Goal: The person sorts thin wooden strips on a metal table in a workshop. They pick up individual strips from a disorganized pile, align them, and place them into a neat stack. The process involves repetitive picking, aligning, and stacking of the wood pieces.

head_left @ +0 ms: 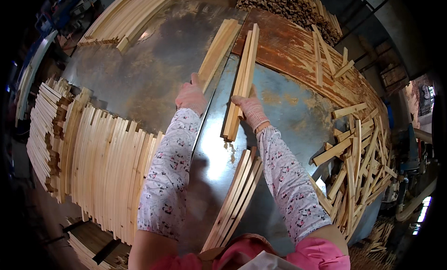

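Note:
My left hand, in a pinkish work glove, is closed on the near end of some pale wooden strips lying side by side and pointing away from me. Its thumb rests on top and the other fingers are mostly hidden. My right hand, gloved alike, grips a narrow bundle of wooden strips from its right side, over the bluish metal tabletop. Between my forearms, nearer my body, another few wooden strips lie together on the metal.
Rows of wooden strips stand along the left edge. Another neat stack lies at the far left. A jumbled heap of strips covers the right side. Loose pieces lie on the rusty brown board. A large woodpile is beyond.

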`<act>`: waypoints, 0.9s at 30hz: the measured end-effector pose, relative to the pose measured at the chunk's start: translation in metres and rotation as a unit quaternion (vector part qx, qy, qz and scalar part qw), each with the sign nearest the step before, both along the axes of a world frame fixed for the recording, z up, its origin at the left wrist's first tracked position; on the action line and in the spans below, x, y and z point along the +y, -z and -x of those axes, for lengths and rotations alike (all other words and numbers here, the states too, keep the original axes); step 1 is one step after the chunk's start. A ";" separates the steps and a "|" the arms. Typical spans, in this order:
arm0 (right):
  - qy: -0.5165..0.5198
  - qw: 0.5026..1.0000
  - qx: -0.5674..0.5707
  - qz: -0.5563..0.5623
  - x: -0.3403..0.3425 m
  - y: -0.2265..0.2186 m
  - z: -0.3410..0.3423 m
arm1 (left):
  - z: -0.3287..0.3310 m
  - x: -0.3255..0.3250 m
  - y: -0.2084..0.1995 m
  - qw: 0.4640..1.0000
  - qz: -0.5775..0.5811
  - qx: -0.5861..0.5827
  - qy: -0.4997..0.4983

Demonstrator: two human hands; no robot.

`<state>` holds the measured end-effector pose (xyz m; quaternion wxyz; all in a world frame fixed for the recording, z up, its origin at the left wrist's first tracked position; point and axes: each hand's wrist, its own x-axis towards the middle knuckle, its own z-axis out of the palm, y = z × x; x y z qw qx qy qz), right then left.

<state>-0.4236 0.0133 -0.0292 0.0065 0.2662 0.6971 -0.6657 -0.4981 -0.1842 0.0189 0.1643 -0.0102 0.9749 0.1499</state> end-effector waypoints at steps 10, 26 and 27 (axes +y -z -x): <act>-0.157 0.981 0.029 -0.111 -0.044 -0.004 0.067 | 0.042 -0.049 0.018 0.831 -0.521 -0.177 -0.082; -0.111 0.950 0.070 -0.282 0.007 -0.057 -0.117 | 0.039 0.004 0.034 0.995 -0.068 0.051 0.056; -0.073 0.958 0.076 -0.267 0.024 -0.066 -0.149 | 0.052 -0.006 0.036 0.984 -0.169 0.031 0.039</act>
